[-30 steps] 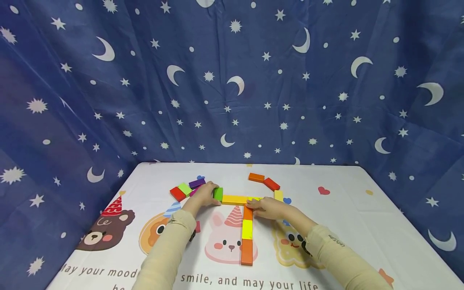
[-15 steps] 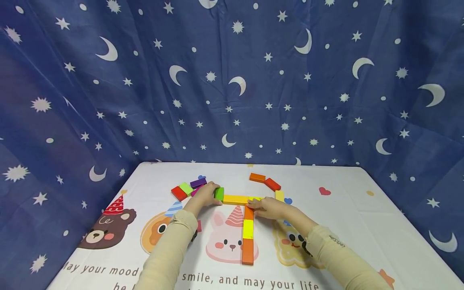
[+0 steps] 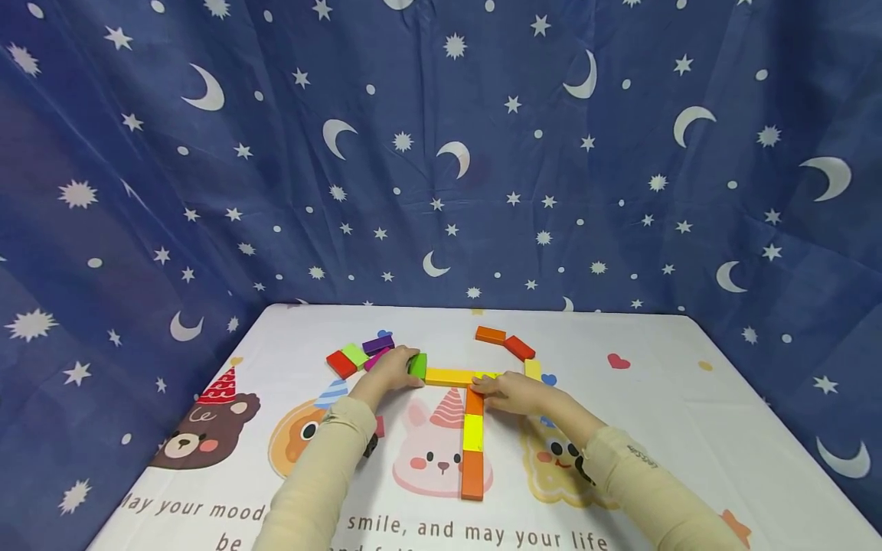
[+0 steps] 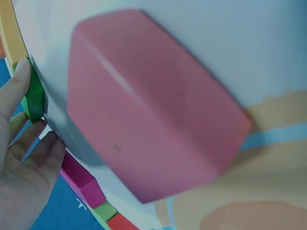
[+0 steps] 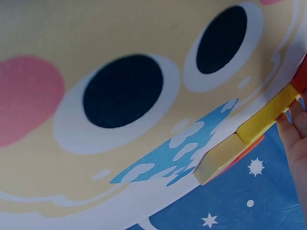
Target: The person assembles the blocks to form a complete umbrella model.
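Observation:
My left hand (image 3: 391, 370) pinches a green block (image 3: 418, 366) between thumb and fingers; the left wrist view shows the thumb on one side of this green block (image 4: 34, 96). It stands at the left end of a flat orange-yellow block (image 3: 448, 376). My right hand (image 3: 513, 392) touches a bright yellow block (image 3: 485, 375) at the row's right, fingers fairly straight along it, mostly covering it. Below the row, an orange block (image 3: 475, 404), a yellow block (image 3: 473, 433) and a brown-orange block (image 3: 472, 476) line up toward me, forming a stem.
Left of my left hand lie a red block (image 3: 341, 364), a lime block (image 3: 355, 354), a purple block (image 3: 377, 345) and a magenta block (image 3: 376, 360). A pink block (image 4: 144, 110) sits beside my left forearm. Orange (image 3: 491, 334), red (image 3: 520, 347) and pale yellow (image 3: 533, 370) blocks curve at the back right.

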{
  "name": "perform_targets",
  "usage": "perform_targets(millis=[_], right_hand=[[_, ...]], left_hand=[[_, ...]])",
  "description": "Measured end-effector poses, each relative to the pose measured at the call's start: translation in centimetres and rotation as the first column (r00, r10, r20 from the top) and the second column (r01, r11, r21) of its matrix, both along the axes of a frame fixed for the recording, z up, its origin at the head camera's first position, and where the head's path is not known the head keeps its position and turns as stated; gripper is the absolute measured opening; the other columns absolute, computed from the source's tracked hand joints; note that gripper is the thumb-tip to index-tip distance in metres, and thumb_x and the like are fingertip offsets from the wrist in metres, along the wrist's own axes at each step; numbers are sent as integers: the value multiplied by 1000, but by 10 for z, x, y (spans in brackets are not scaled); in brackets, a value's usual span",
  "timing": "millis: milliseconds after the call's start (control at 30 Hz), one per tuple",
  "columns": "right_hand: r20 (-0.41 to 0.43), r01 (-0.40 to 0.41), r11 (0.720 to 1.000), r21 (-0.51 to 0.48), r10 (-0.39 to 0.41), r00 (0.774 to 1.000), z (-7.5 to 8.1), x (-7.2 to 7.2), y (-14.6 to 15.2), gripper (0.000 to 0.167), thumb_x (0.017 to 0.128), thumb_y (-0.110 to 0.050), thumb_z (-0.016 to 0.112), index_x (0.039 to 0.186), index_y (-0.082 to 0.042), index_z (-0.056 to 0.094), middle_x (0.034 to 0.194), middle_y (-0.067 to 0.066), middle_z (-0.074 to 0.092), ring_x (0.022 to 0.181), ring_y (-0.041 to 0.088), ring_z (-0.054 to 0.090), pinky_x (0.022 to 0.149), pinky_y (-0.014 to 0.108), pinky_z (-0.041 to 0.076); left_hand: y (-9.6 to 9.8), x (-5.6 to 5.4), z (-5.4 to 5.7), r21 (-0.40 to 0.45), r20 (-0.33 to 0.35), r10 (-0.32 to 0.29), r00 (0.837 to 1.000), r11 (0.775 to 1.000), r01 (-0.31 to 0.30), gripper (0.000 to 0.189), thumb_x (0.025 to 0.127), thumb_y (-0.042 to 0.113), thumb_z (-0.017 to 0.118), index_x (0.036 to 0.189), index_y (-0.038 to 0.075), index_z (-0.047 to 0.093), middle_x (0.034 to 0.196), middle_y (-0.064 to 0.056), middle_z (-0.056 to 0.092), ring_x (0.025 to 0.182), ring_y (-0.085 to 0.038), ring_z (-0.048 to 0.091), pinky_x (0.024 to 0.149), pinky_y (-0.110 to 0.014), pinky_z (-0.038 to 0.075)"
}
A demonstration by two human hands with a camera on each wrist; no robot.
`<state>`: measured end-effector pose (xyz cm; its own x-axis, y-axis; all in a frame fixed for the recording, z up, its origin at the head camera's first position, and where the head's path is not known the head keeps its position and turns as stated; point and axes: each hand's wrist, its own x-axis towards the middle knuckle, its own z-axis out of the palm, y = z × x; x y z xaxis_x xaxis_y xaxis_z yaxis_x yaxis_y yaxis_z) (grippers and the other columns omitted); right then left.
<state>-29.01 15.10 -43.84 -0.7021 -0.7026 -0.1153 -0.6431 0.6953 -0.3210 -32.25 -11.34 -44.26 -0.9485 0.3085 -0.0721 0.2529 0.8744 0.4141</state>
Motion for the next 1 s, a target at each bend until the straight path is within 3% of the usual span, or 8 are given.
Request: perform_targets(millis=[167, 333, 500, 733, 833, 1000], right_hand=[[18, 2, 1000, -5, -2, 1000, 1, 0, -1, 40, 94, -21, 58, 133, -13, 54, 137, 3, 53, 117, 26, 58, 102, 43, 44], [24, -5, 1000, -9, 5, 1000, 0, 0, -2, 40, 94, -21, 58, 133, -12, 55, 138, 3, 53, 121, 28, 55, 103, 44, 43], [26, 0, 1000, -3, 0, 1000, -1, 0, -2, 41, 94, -22, 58, 133, -13, 54, 138, 2, 52, 115, 25, 58, 103, 42, 44], [22, 21, 1000, 0, -21, 1000, 2, 0, -2, 41, 93, -22, 58, 133, -14, 55, 137, 2, 53, 96, 19, 59, 95, 39, 49], [19, 28, 1000, 6, -28, 999, 3, 0, -2, 41, 94, -23, 58, 134, -15, 54, 137, 2, 54, 97, 18, 58, 91, 37, 49], [20, 16, 1000, 1, -16, 1000, 2, 0, -1, 41, 94, -22, 58, 134, -14, 54, 137, 3, 54, 97, 18, 59, 95, 39, 49]], left_hand=[[-2, 2, 0, 7, 15, -10, 1000, 1000, 10, 81, 76, 23, 78, 141, -4, 38, 133, -25, 51, 119, -34, 51, 107, -44, 38], [-4, 5, -1, 32, 31, -2, 1000, 999, 1, 75, 77, 23, 78, 138, -4, 43, 132, -23, 53, 119, -33, 52, 107, -44, 38], [-7, 8, -1, 43, 37, 4, 999, 999, -5, 72, 78, 23, 77, 137, -3, 45, 132, -22, 53, 119, -32, 52, 107, -45, 38], [-10, 9, 10, 56, 9, -25, 1000, 998, 24, 63, 79, 16, 75, 133, -4, 49, 130, -23, 55, 124, -35, 50, 107, -46, 38], [-12, 9, 15, 58, 5, -30, 1000, 998, 30, 61, 78, 12, 76, 132, -3, 51, 130, -22, 55, 125, -36, 49, 107, -47, 38], [-15, 7, 19, 67, -16, -40, 999, 997, 41, 61, 76, 7, 76, 132, -2, 52, 129, -22, 57, 122, -37, 51, 105, -47, 40]])
